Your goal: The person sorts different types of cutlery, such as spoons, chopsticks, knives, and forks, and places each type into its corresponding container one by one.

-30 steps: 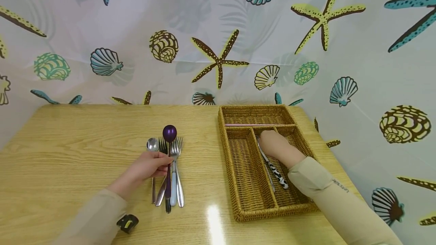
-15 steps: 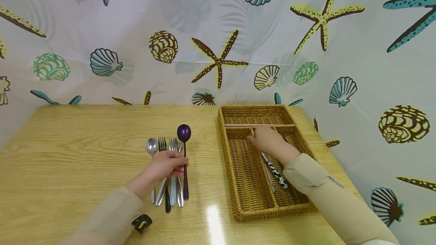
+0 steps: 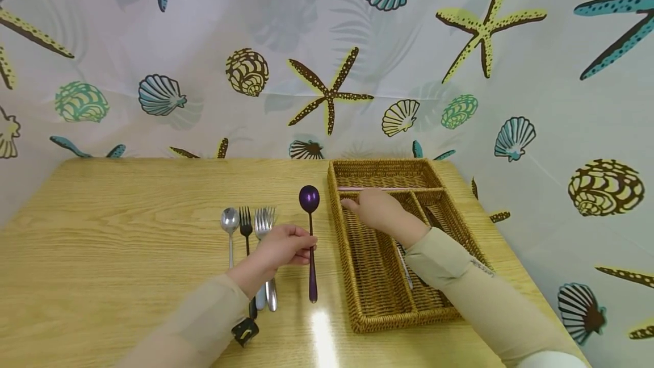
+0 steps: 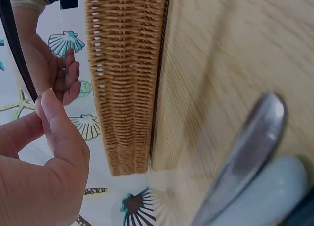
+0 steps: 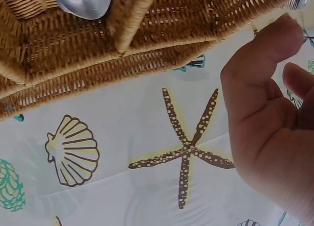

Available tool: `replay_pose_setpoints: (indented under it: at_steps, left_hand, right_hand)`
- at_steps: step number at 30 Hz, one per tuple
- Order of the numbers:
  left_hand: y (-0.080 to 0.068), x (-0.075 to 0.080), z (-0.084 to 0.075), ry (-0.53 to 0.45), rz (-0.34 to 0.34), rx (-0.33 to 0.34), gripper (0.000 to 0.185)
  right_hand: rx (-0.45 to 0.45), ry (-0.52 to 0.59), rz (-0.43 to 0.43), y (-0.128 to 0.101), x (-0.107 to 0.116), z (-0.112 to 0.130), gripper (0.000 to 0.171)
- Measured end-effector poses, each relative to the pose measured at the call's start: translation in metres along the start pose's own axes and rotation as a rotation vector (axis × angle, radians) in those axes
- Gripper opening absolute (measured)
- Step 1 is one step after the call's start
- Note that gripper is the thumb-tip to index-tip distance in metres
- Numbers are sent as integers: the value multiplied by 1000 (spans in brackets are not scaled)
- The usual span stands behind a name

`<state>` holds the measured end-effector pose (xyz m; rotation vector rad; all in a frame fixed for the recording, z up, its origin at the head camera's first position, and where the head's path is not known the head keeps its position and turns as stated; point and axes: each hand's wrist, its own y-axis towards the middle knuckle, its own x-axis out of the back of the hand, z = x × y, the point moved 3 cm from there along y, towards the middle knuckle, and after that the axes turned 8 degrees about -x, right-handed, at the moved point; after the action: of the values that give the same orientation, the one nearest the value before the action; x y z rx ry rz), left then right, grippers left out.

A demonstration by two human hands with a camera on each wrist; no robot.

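A light wooden table (image 3: 128, 226) is carrying a wicker cutlery tray (image 3: 378, 314) at its right side, a silver spoon (image 3: 229, 221) and several forks (image 3: 260, 223) lying side by side left of it.

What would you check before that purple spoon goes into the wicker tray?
1. Left hand pinches the purple spoon by its handle: ok.
2. Spoon is apart from the other cutlery on the table: ok.
3. Near-left compartment of the wicker tray is bare where visible: ok.
4. Right hand hovers over that compartment, in the way: not ok.
5. Firmness of the grip: cannot tell.
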<state>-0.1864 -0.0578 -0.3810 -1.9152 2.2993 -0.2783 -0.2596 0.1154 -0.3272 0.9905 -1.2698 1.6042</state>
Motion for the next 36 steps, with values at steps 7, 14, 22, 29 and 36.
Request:
replay_pose_setpoints:
  at_steps: [7,14,22,29,36]
  left_hand:
    - [6,-14,-3,-7,-1,-28,14]
    - [10,-28,-7,-14,3,-38,11]
    - [13,-38,-7,-66,20,-79,7]
    - [14,-38,-6,-77,12,-79,13]
    - [8,-19,-9,-35,24,-60,33]
  right_hand:
    - [11,-17,-42,-2,0,15,59]
    - [78,68,-1,-6,-8,28,55]
    - [140,108,24,-10,-12,38,48]
    - [128,162,49,-9,-12,37,48]
    - [109,157,-17,-6,-7,26,46]
